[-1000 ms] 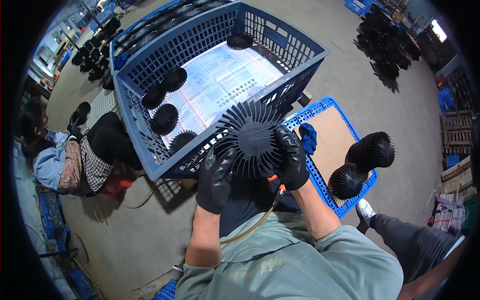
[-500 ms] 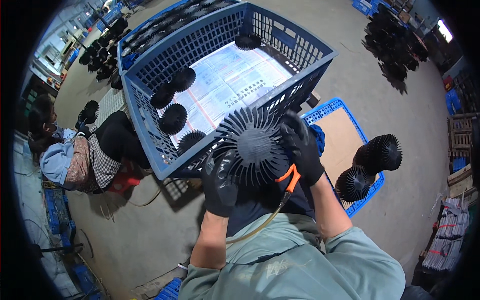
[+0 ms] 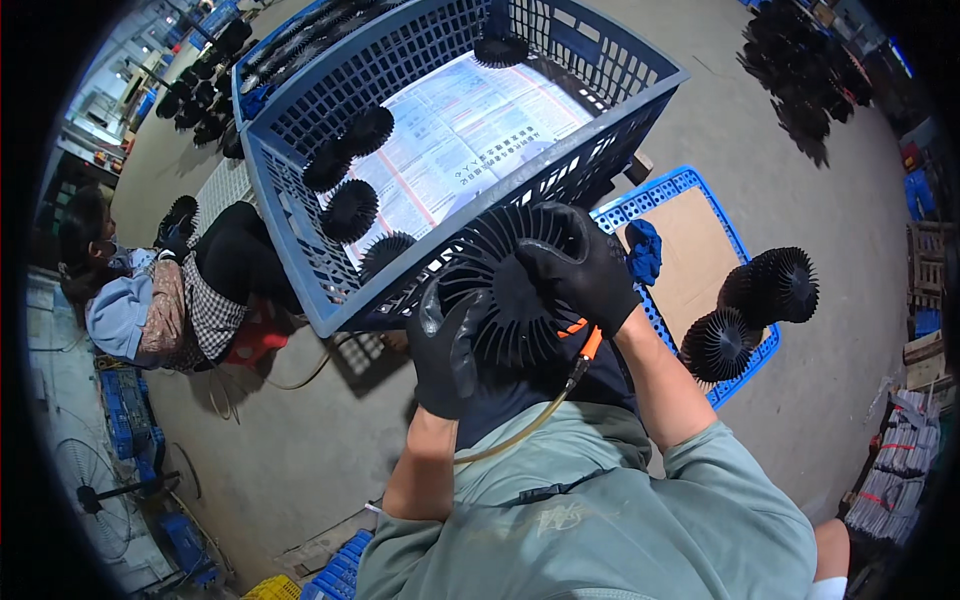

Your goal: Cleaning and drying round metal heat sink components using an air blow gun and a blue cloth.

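In front of me, just off the near wall of a large blue-grey crate [image 3: 325, 318], I hold a round black finned heat sink [image 3: 500, 300]. My left hand [image 3: 444, 350], in a black glove, cups its left edge with curled fingers. Across its upper right side reaches my gloved right hand [image 3: 588, 268], the fingers bent over the centre and fins. An orange air blow gun [image 3: 592, 343] with a yellowish hose hangs below my right hand; its upper part is hidden behind the heat sink. Several similar heat sinks [image 3: 350, 210] lie on printed paper [image 3: 465, 125] inside the crate.
To the right, a blue tray [image 3: 748, 240] lined with brown board carries several finned heat sinks [image 3: 716, 343] and a blue cloth [image 3: 643, 252]. A co-worker [image 3: 130, 305] sits at the left. Heat sinks are heaped on the floor [image 3: 800, 75] at the far right. A fan [image 3: 95, 495] stands lower left.
My right hand has moved from the heat sink's right rim onto its face. The heat sink has tilted, its centre now looking darker. The view has shifted slightly.
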`<action>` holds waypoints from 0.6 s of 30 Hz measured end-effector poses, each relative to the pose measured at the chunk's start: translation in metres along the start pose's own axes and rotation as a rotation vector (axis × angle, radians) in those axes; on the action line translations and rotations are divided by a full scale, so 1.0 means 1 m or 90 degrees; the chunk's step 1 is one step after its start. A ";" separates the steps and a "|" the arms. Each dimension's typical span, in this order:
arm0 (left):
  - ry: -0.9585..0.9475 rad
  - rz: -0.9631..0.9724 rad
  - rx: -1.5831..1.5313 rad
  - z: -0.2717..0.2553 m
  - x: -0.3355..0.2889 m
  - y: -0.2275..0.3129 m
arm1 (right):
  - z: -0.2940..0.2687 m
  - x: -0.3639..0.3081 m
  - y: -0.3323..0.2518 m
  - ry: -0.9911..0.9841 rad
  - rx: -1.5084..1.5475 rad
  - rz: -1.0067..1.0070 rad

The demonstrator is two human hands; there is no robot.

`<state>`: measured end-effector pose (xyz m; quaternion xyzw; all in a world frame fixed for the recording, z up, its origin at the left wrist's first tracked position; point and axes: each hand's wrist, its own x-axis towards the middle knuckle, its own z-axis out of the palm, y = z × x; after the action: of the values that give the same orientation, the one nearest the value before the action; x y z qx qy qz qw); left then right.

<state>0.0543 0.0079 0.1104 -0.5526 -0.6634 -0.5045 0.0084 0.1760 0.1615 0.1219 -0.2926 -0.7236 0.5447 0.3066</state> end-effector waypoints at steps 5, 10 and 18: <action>-0.017 -0.095 -0.087 -0.002 0.002 0.004 | 0.002 -0.004 -0.011 0.007 -0.028 0.086; 0.005 -0.175 -0.155 0.004 -0.003 -0.005 | 0.003 -0.001 -0.007 -0.017 0.009 0.173; -0.021 -0.006 0.095 -0.021 -0.026 -0.035 | -0.026 -0.014 0.016 -0.121 0.137 -0.004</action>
<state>0.0269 -0.0206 0.0826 -0.5556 -0.7017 -0.4445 0.0365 0.2056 0.1706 0.1102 -0.2029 -0.6875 0.6436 0.2682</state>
